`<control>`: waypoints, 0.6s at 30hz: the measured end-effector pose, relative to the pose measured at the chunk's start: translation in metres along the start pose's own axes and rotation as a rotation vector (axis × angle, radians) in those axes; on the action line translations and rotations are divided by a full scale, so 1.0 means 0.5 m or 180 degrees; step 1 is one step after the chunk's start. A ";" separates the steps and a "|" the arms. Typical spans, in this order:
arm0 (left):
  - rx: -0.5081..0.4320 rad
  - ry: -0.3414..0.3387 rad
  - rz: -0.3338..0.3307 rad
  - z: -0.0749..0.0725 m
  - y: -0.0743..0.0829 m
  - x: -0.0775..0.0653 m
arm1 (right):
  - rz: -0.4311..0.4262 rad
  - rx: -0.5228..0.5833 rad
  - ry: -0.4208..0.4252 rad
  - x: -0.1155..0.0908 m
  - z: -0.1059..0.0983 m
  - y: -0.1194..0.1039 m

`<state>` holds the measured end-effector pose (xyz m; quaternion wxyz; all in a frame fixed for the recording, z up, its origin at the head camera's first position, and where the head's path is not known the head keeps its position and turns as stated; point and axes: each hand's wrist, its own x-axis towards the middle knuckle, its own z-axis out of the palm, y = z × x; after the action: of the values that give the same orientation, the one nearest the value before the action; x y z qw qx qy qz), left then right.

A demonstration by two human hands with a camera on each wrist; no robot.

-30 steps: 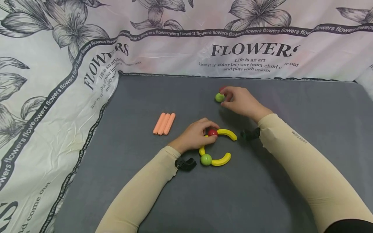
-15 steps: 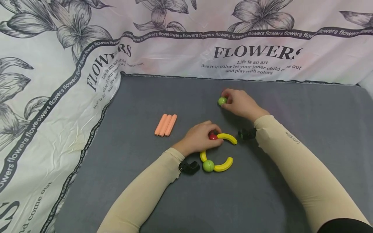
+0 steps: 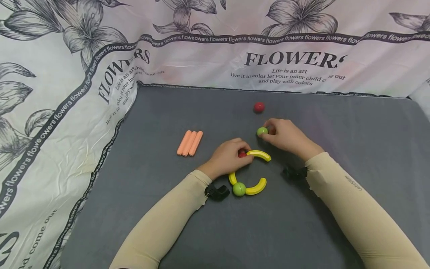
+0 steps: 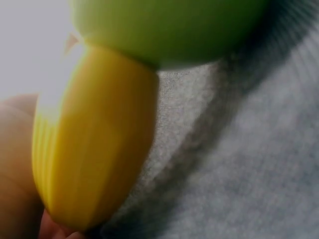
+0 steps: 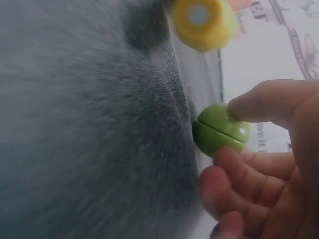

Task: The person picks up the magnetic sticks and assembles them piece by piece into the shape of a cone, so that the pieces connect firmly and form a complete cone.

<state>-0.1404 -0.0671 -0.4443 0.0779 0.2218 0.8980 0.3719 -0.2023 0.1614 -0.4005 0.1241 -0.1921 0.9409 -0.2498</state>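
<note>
My left hand grips a red ball, largely covered by the fingers. A yellow curved piece extends right from that ball. Another yellow curved piece runs from beneath the hand down to a green ball; from there a third yellow curved piece bends right, so the row forms an open ring. In the left wrist view a yellow piece meets a green ball. Between thumb and fingers, my right hand pinches a second green ball, grooved round its middle.
Behind the right hand, a loose red ball lies on the dark grey tabletop. Three orange-pink sticks lie side by side left of the ring. A white flower-printed sheet borders the table at the back and left.
My right hand has taken the green ball away from the back red ball, toward me and slightly right. The left hand keeps its hold, shifting only a little; the back red ball is now uncovered.
</note>
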 end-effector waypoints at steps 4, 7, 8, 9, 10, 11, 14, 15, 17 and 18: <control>0.0015 -0.0010 0.0006 0.001 -0.001 0.002 | 0.0164 0.0134 -0.0043 -0.050 -0.002 0.018; 0.0014 -0.0029 0.0028 0.003 0.000 0.006 | 0.0315 0.0228 -0.0065 -0.090 -0.007 0.034; 0.0010 -0.0030 0.0030 0.003 0.001 0.006 | 0.0349 0.0251 -0.0073 -0.101 -0.009 0.038; 0.0005 -0.0026 0.0028 0.003 0.001 0.006 | 0.0368 0.0262 -0.0086 -0.111 -0.010 0.041; -0.0011 -0.0020 0.0023 0.002 0.001 0.006 | 0.0386 0.0277 -0.0101 -0.120 -0.011 0.042; -0.0026 -0.0014 0.0013 0.002 0.001 0.005 | 0.0393 0.0296 -0.0125 -0.128 -0.012 0.044; -0.0062 -0.0018 -0.0016 0.001 0.000 0.003 | 0.0405 0.0346 -0.0230 -0.147 -0.011 0.044; -0.0070 -0.0025 -0.0023 0.002 0.000 0.002 | 0.0401 0.0371 -0.0272 -0.152 -0.010 0.043; -0.0077 -0.0050 -0.0044 0.003 0.000 0.001 | 0.0355 0.0419 -0.0341 -0.162 -0.005 0.042; -0.0072 -0.0064 -0.0056 0.004 0.000 0.001 | 0.0317 0.0436 -0.0363 -0.165 -0.002 0.041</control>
<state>-0.1404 -0.0655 -0.4457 0.0927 0.2166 0.8949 0.3790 -0.1346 0.2132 -0.3991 0.2025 -0.1501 0.9214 -0.2957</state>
